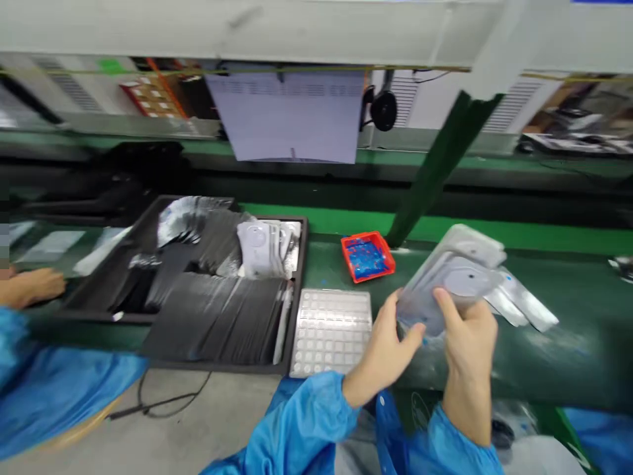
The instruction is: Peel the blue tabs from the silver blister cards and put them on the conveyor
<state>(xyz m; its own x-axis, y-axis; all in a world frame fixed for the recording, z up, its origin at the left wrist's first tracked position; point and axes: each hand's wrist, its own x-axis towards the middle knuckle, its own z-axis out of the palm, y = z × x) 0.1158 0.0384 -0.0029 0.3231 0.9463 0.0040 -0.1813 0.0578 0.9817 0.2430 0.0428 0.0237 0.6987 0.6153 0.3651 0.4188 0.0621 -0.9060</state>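
Observation:
My left hand [386, 346] and my right hand [467, 333] both grip a stack of clear plastic packs [457, 280] with a round white part inside, held tilted above the green table [568, 343]. My left fingers pinch the lower left corner of the stack. My right thumb lies across its front face. Both arms wear blue sleeves. More flat clear packs [524, 303] lie on the table just right of the stack.
A black tray [148, 231] with dark sleeves and white packs sits at left. A white blister sheet [331, 323] lies beside it, and a small red tray [368, 256] behind. Another person's hand [34, 287] in a blue sleeve rests at far left. A green post [435, 171] leans behind.

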